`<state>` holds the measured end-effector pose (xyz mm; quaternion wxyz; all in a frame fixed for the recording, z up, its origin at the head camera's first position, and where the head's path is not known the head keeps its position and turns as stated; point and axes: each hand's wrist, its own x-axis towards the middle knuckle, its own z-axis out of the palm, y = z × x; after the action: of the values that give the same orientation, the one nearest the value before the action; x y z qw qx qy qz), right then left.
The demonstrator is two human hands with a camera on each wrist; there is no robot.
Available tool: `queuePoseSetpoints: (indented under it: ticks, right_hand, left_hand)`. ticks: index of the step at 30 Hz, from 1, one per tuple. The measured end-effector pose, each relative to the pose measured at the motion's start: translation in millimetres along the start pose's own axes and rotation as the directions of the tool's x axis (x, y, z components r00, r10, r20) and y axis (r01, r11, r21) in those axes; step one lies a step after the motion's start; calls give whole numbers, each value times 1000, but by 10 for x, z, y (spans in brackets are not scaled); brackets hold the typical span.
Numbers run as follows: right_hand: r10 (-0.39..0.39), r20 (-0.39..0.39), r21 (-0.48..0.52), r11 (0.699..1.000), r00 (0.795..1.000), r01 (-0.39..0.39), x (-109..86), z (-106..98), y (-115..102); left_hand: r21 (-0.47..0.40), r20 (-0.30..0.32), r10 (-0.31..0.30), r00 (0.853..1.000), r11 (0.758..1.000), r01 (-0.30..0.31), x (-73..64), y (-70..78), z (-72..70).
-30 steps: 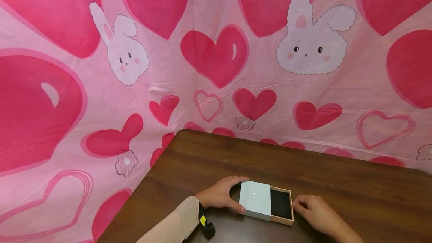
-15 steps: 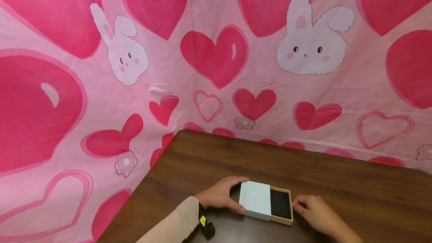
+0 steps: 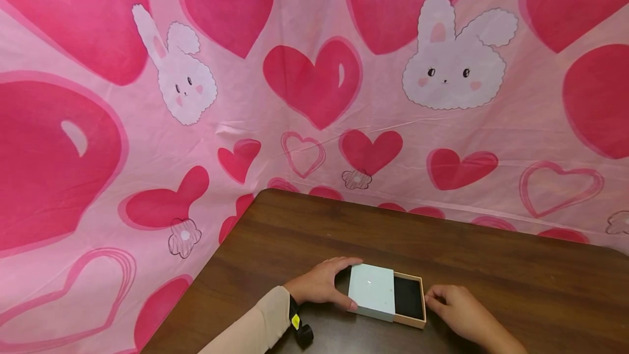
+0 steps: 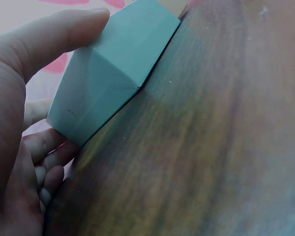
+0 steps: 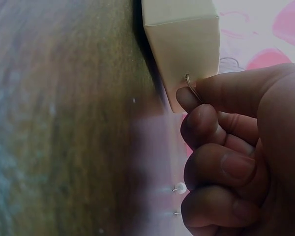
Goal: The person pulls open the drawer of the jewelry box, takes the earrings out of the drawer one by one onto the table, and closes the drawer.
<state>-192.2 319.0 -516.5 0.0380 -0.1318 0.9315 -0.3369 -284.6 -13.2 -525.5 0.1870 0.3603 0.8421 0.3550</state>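
A flat drawer box lies on the table. Its pale blue sleeve (image 3: pixel 372 291) covers the left part, and a tan drawer (image 3: pixel 410 322) with a black lining (image 3: pixel 408 298) sticks out to the right. My left hand (image 3: pixel 321 283) holds the sleeve at its left end; in the left wrist view the thumb lies across the blue sleeve (image 4: pixel 123 54) and fingers show beyond it. My right hand (image 3: pixel 459 306) is at the drawer's outer end. The right wrist view shows it pinching a thin cord loop (image 5: pixel 189 81) on the drawer's end wall (image 5: pixel 184 49), other fingers curled.
The brown wooden table (image 3: pixel 339 228) runs back to a pink cloth (image 3: pixel 314 157) printed with hearts and rabbits, which hangs behind and on the left. A small black camera (image 3: pixel 304 335) is strapped to the left wrist. White-headed pins (image 5: pixel 181 188) appear in the right wrist view.
The right hand and the drawer's outer end have shifted very slightly left, toward the sleeve. The left hand and the sleeve look unmoved.
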Motion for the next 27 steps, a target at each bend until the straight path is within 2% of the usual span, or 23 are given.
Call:
queuePoseSetpoints:
  ticks: [27]
  right_hand:
    - [-22, 3, -20, 1000, 1000, 22, 31, 10, 20]
  left_hand:
    - [4, -6, -9, 1000, 1000, 9, 8, 1, 8]
